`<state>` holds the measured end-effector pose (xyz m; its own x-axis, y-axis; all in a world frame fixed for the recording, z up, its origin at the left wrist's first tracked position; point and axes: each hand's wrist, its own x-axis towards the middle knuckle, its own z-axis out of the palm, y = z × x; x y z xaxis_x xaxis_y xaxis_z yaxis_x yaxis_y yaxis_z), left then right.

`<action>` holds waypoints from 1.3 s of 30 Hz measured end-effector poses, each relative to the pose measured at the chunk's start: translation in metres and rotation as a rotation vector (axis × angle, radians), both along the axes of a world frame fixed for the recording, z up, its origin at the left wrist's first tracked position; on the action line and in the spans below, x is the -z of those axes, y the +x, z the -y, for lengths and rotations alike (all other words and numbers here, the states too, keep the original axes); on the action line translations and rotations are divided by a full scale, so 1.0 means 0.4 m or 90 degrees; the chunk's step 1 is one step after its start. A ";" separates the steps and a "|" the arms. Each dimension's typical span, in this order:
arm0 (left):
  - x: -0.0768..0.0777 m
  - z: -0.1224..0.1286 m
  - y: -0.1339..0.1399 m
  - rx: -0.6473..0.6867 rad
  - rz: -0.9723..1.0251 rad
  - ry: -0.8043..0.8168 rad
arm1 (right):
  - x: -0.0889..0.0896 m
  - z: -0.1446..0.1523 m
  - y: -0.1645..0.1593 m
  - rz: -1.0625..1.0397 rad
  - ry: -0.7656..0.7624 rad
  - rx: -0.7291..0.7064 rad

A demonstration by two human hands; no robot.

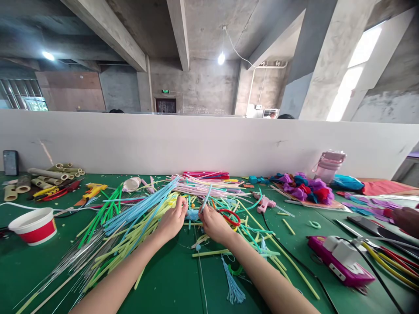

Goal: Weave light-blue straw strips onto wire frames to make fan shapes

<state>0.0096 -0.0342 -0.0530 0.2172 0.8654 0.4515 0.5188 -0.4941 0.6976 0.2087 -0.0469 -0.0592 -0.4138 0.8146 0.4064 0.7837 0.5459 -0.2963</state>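
Observation:
My left hand (173, 219) and my right hand (214, 223) are raised close together over the middle of the green table. A thin light blue strip (207, 195) stands up from the closed fingers of my right hand. The fingers of my left hand are pinched; what they hold is too small to make out. Between the two hands shows a small light blue piece (193, 214). Bundles of blue sticks (140, 205) and yellow-green sticks (126, 253) lie beside my left hand. A red ring (236, 213) and a blue tassel (233, 281) are near my right arm.
A white-and-red paper cup (34, 226) and bamboo pieces (49, 174) stand at left. A pink glue gun (266, 203), a magenta power strip (338, 261) with cables and a pink bottle (329, 166) are at right. Another person's hand (406, 220) shows at the right edge. A white partition (163, 144) closes the back.

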 end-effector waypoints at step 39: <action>-0.017 0.005 -0.007 0.117 -0.189 0.095 | 0.002 0.003 -0.022 0.025 -0.044 0.076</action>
<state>0.0068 -0.0360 -0.0462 0.5032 0.7292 0.4638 0.5803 -0.6828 0.4439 0.2000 -0.0480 -0.0599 -0.3268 0.8845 0.3329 0.8533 0.4276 -0.2984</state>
